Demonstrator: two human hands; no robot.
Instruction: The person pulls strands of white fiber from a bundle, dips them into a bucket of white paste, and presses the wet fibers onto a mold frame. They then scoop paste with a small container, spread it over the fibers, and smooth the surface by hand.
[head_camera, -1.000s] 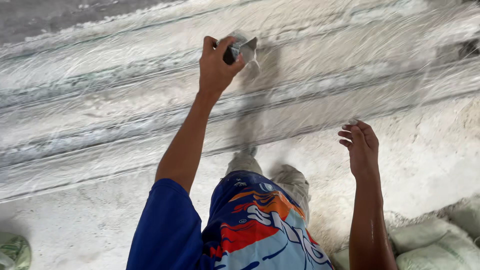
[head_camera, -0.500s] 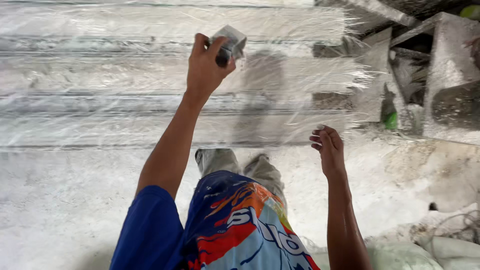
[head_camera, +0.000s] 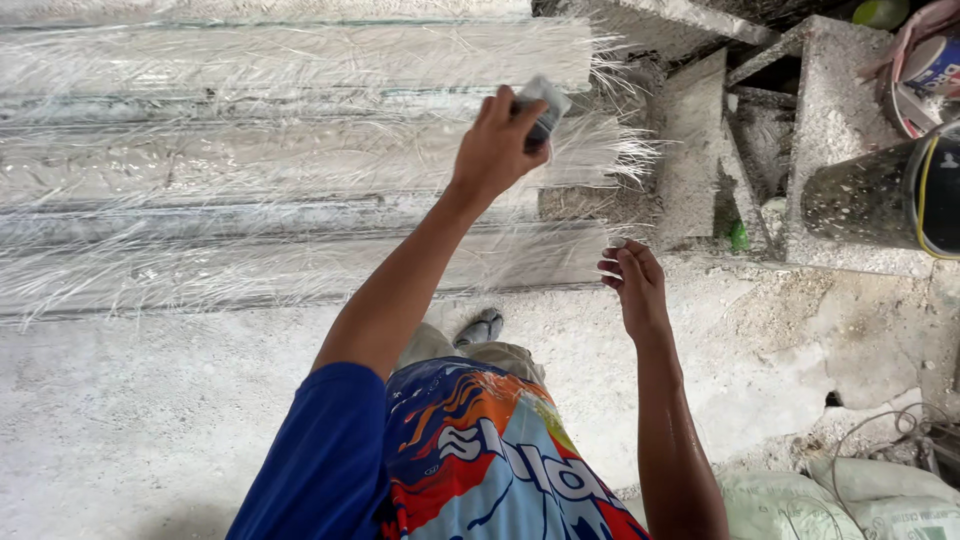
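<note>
Over the fibre-strewn moulding (head_camera: 300, 150), left hand (head_camera: 497, 148) fingers clamped on small grey tool (head_camera: 543, 102), seemingly pressing strands flat. Right hand (head_camera: 634, 285) hovers, fingers loosely apart, near frayed ends.

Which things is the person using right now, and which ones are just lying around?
In use:
left hand, holding a small grey tool
long ribbed panel with loose white fibres
right hand, open at the panel's end

Lying about:
dark drum
bucket
sacks
wire
concrete blocks
</note>
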